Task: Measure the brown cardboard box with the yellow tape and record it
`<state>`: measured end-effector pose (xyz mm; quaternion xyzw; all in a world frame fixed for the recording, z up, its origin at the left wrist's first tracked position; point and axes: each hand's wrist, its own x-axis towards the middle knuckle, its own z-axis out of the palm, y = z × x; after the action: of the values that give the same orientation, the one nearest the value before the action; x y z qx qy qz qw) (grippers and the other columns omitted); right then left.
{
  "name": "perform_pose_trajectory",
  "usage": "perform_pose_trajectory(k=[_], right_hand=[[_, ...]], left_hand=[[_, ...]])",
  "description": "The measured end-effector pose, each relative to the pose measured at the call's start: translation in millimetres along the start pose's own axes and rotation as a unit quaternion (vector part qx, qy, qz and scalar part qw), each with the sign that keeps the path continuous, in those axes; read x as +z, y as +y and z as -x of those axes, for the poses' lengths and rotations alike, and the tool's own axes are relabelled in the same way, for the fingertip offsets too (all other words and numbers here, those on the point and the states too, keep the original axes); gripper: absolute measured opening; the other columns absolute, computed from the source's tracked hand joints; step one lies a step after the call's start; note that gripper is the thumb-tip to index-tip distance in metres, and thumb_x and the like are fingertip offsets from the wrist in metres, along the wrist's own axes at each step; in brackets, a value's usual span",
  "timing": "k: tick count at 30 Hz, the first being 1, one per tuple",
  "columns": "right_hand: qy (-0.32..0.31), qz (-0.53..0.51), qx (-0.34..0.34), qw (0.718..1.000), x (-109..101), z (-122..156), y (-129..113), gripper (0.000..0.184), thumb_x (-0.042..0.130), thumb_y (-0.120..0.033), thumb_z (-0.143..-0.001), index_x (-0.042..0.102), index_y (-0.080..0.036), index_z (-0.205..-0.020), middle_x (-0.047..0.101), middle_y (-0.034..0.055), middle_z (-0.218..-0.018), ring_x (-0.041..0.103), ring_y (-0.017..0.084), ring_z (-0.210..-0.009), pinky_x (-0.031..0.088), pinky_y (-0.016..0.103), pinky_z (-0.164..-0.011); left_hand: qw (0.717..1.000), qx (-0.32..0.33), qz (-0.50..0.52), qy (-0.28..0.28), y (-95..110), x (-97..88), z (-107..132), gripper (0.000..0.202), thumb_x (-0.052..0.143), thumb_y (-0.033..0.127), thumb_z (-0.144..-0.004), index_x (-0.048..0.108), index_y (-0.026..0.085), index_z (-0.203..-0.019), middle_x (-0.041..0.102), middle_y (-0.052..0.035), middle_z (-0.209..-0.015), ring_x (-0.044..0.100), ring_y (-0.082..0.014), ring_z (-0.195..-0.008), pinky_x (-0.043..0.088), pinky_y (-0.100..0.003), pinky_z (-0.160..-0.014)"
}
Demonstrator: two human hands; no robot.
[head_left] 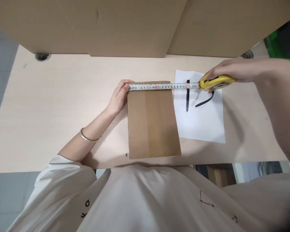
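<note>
A brown cardboard box (154, 125) with tape down its middle lies on the table in front of me. Across its far edge stretches the white blade of a tape measure (216, 82) with a yellow case. My left hand (121, 95) pinches the blade's end at the box's far left corner. The yellow case is in the grip of my right hand (232, 71), to the right of the box and above a white sheet of paper (205, 125). From the case hangs a black wrist strap (204, 102). A black pen (188, 96) rests on the paper, partly under the blade.
Large cardboard panels (125, 29) stand along the back of the pale wooden table (62, 96). Cable holes (43, 57) sit near its back edge. A green object (279, 46) is at the far right. Below the front edge a brown box (221, 175) shows.
</note>
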<state>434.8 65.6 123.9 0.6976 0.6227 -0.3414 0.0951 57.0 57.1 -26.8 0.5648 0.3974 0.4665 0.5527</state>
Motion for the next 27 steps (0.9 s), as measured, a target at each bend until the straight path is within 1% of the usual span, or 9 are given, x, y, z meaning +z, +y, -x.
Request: perform_pose_trajectory(k=[2,3,8,11,14,18,21,23,27], right_hand=[[-0.03,-0.036,0.004,0.999,4,-3,-13,0.044,0.044,-0.035,-0.105,0.078,-0.009,-0.096,0.076,0.0083,-0.098,0.061,0.012,-0.082,0.041,0.03,-0.079],[-0.033,-0.047,-0.005,0.998,7,-6,-21,0.044,0.044,-0.035,-0.104,0.077,-0.009,-0.095,0.075,0.0078,-0.096,0.061,0.011,-0.081,0.041,0.03,-0.079],[-0.064,-0.072,-0.071,0.993,22,-19,-63,0.044,0.048,-0.043,-0.101,0.076,-0.01,-0.093,0.074,0.0056,-0.092,0.059,0.01,-0.077,0.04,0.027,-0.073],[-0.066,-0.085,-0.063,0.992,26,-20,-79,0.042,0.052,-0.043,-0.103,0.075,-0.009,-0.094,0.071,0.0055,-0.088,0.058,0.009,-0.077,0.042,0.024,-0.075],[-0.07,-0.109,-0.054,0.99,26,-19,-82,0.042,0.056,-0.045,-0.103,0.073,-0.008,-0.09,0.066,0.0041,-0.082,0.056,0.009,-0.078,0.045,0.022,-0.08],[-0.109,-0.169,-0.064,0.978,24,-26,-74,0.044,0.054,-0.044,-0.104,0.073,-0.008,-0.089,0.068,0.0056,-0.081,0.058,0.011,-0.078,0.048,0.024,-0.081],[-0.125,-0.198,-0.086,0.968,25,-36,-68,0.036,0.063,-0.041,-0.1,0.075,-0.008,-0.089,0.069,0.0057,-0.08,0.062,0.013,-0.086,0.049,0.023,-0.086],[-0.125,-0.198,-0.079,0.969,25,-40,-66,0.032,0.066,-0.039,-0.098,0.075,-0.009,-0.09,0.07,0.0063,-0.083,0.064,0.014,-0.09,0.051,0.024,-0.088],[-0.109,-0.17,-0.041,0.979,25,-41,-66,0.031,0.065,-0.039,-0.098,0.077,-0.011,-0.093,0.074,0.0084,-0.091,0.063,0.015,-0.087,0.052,0.027,-0.086]], left_hand=[[1.0,0.005,-0.001,-0.001,0,0.1,0,0.038,0.061,0.061,-0.096,0.066,0.026,-0.108,0.07,-0.0043,-0.107,0.064,-0.0204,-0.102,0.05,-0.034,-0.097],[1.0,0.009,-0.004,0.0,-1,0.0,0,0.039,0.061,0.062,-0.095,0.066,0.025,-0.108,0.07,-0.0044,-0.108,0.064,-0.0206,-0.102,0.05,-0.035,-0.097],[0.999,0.022,-0.026,-0.004,-3,-1.7,-1,0.041,0.057,0.064,-0.097,0.066,0.026,-0.11,0.07,-0.0051,-0.112,0.065,-0.0214,-0.107,0.05,-0.035,-0.098],[0.999,0.023,-0.026,-0.012,-3,-1.7,0,0.039,0.055,0.062,-0.099,0.065,0.026,-0.111,0.07,-0.0052,-0.112,0.066,-0.0213,-0.106,0.051,-0.036,-0.096],[1.0,0.012,-0.016,-0.016,-1,-0.2,1,0.039,0.055,0.062,-0.1,0.064,0.026,-0.111,0.069,-0.0051,-0.109,0.066,-0.0204,-0.1,0.052,-0.035,-0.091],[1.0,0.015,-0.019,-0.014,1,1.2,1,0.04,0.055,0.063,-0.1,0.064,0.025,-0.11,0.068,-0.0047,-0.107,0.065,-0.02,-0.099,0.052,-0.035,-0.09],[0.999,0.014,-0.026,-0.013,2,1.5,2,0.04,0.053,0.062,-0.101,0.064,0.025,-0.11,0.068,-0.0048,-0.108,0.065,-0.0203,-0.101,0.052,-0.035,-0.091],[1.0,0.006,-0.026,-0.012,2,1.6,2,0.039,0.053,0.061,-0.101,0.064,0.026,-0.111,0.068,-0.0048,-0.107,0.065,-0.0202,-0.1,0.052,-0.034,-0.09],[1.0,0.004,0.001,-0.012,0,1.9,2,0.036,0.056,0.059,-0.101,0.064,0.025,-0.11,0.068,-0.0042,-0.107,0.064,-0.0189,-0.098,0.051,-0.033,-0.09]])
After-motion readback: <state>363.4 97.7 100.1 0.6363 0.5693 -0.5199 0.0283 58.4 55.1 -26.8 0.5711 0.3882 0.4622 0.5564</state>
